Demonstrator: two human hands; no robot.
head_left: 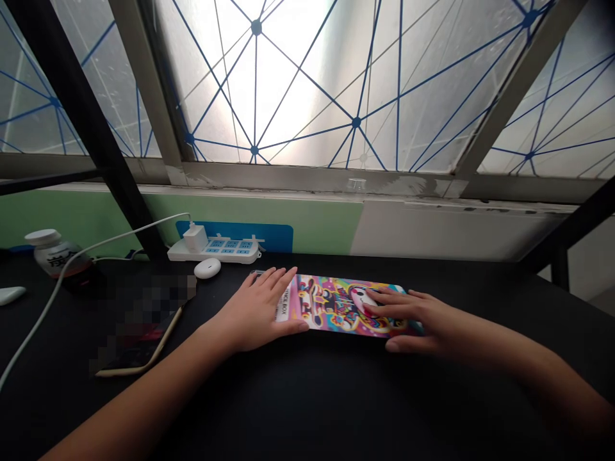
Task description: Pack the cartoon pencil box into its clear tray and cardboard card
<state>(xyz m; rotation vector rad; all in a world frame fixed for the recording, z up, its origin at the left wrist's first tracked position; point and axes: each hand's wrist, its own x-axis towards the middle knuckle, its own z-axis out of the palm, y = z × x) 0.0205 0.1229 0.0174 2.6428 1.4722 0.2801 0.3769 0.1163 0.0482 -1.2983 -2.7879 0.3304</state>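
A long, colourful pencil box [331, 306] with cartoon pictures and a pink end lies flat on the black desk. "BOX" can be read on a white label at its left end. My left hand [264, 307] rests over that end, fingers stretched out and thumb along the near edge. Across the right end lies my right hand [413, 317], its fingers spread on the printed face and its thumb at the near edge. Parts of both ends are hidden under my hands. Neither hand is wrapped round the box.
Behind the box stands a white power strip [235, 251] with a plugged-in charger [195, 237] and a white cable [96, 246]. A round white case [207, 268] sits nearby. To the left are a tablet-like thing [166, 333], partly blurred out, and a white-capped bottle [52, 253]. Black frame posts [103, 150] flank the desk.
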